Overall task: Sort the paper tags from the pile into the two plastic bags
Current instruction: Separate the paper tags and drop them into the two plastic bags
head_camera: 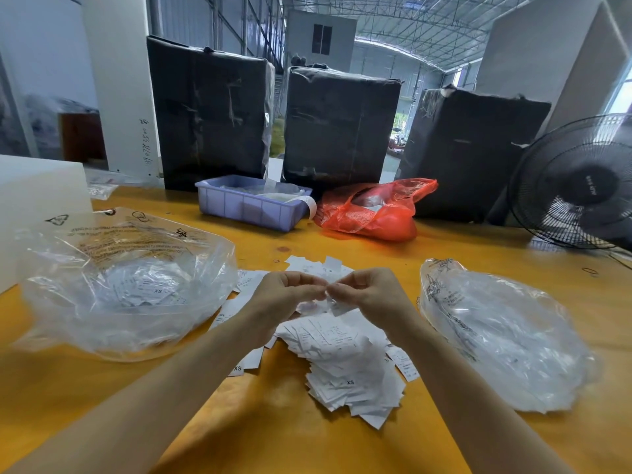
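Observation:
A pile of white paper tags [345,367], some marked XS, lies on the yellow table in front of me. Above its far end my left hand [287,299] and my right hand [369,292] meet fingertip to fingertip and pinch small white tags [333,304] between them. A clear plastic bag [113,285] with tags inside lies open at the left. A second clear plastic bag [506,336] lies at the right, and what it holds is hard to make out.
A blue plastic tray [246,206] and a red plastic bag [372,210] sit at the back of the yellow table [273,439]. Three black-wrapped bales [338,124] stand behind them. A black fan [578,186] is at the right, a white box [37,200] at the left.

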The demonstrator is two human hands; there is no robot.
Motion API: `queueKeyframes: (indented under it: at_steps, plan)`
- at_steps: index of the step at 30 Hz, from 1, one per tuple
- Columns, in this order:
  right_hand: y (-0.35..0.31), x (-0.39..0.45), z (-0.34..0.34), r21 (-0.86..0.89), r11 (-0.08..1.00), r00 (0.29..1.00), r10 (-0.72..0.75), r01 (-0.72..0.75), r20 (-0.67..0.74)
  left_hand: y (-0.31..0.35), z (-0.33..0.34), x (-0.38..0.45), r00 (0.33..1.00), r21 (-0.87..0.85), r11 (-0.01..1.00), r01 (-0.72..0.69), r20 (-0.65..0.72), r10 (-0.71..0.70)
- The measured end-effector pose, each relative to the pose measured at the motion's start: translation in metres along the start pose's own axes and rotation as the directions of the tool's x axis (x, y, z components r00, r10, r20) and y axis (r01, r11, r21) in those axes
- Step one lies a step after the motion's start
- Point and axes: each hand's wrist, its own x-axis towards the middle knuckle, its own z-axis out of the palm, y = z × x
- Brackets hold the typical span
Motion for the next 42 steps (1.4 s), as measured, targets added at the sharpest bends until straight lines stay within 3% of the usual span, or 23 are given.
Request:
queueKeyframes:
  at_steps: [4, 10, 14, 19, 24, 30, 42]
  plan:
    - [-0.002, -0.001, -0.001, 0.039, 0.999, 1.0, -0.005, 0.005, 0.002, 0.002, 0.002, -0.002, 1.0, -0.043, 0.999, 0.017, -0.005, -0.018]
    - [-0.003, -0.002, -0.002, -0.036, 0.998, 0.999, -0.05, 0.05, 0.008, 0.002, 0.002, -0.005, 0.997, -0.089, 0.994, 0.061, 0.054, -0.056]
    - [-0.009, -0.003, -0.006, -0.065, 0.995, 0.997, -0.069, 0.072, 0.038, 0.002, 0.001, -0.003, 0.999, -0.11, 0.993, 0.037, 0.013, -0.036]
    - [-0.012, -0.001, -0.02, -0.024, 0.996, 0.981, -0.09, 0.088, -0.171, 0.0, 0.0, 0.001, 0.999, -0.092, 0.995, 0.032, -0.025, -0.034]
    - [-0.015, -0.003, -0.023, 0.022, 0.998, 0.995, -0.057, 0.059, -0.087, -0.001, 0.0, 0.002, 0.999, -0.089, 0.996, 0.021, -0.026, -0.024]
    - [-0.017, -0.004, -0.02, -0.043, 0.996, 0.995, -0.082, 0.08, -0.056, -0.001, 0.001, 0.002, 1.0, -0.042, 0.999, -0.014, -0.024, 0.013]
    - [-0.012, -0.001, -0.019, -0.138, 0.984, 0.99, -0.12, 0.109, -0.072, 0.003, 0.002, 0.0, 1.0, -0.01, 1.0, -0.015, -0.014, 0.014]
